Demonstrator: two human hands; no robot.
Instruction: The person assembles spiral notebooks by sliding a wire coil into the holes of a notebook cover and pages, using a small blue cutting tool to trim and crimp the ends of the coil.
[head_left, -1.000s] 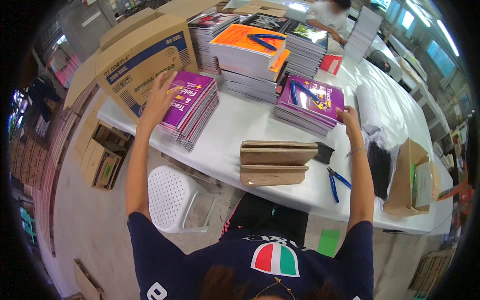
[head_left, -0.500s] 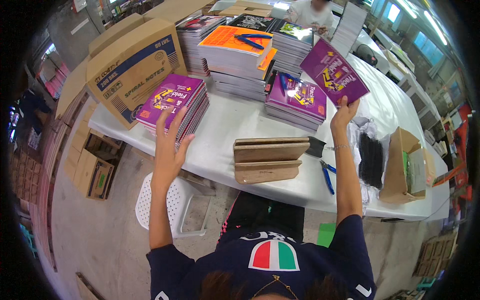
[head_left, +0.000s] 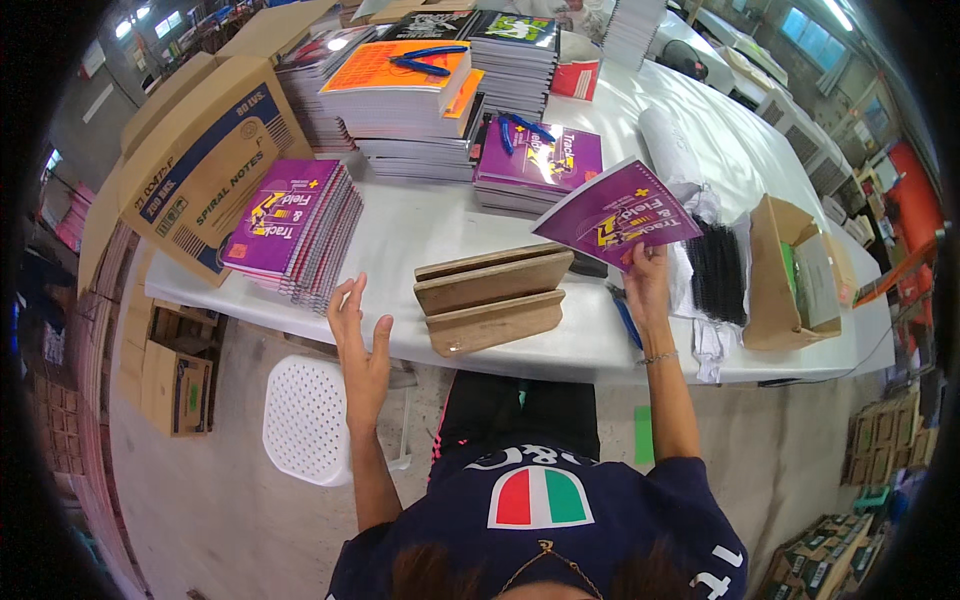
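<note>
My right hand [head_left: 648, 288] grips a thin purple notebook [head_left: 600, 208] by its near edge, tilted above the table; a row of small holes runs along one side. With fingers apart and nothing in them, my left hand [head_left: 362, 350] hovers by the table's front edge. Just beyond it, at left, stands a stack of spiral-bound purple notebooks [head_left: 285, 215]. Between my hands sits a slotted wooden stand [head_left: 495, 318], its slots bare. Blue-handled pliers [head_left: 627, 322] lie partly hidden beside my right hand.
Another purple notebook stack [head_left: 575, 152] carries blue cutters [head_left: 522, 128]. Taller book piles [head_left: 395, 100] stand behind. A large carton [head_left: 215, 170] is at left. Black spiral coils [head_left: 717, 275] and an open box [head_left: 785, 270] lie at right. A white stool [head_left: 305, 420] stands below the table.
My right hand has brought the purple notebook down and nearer, toward the wooden stand. My left hand has come away from the left notebook stack toward me. The view has shifted.
</note>
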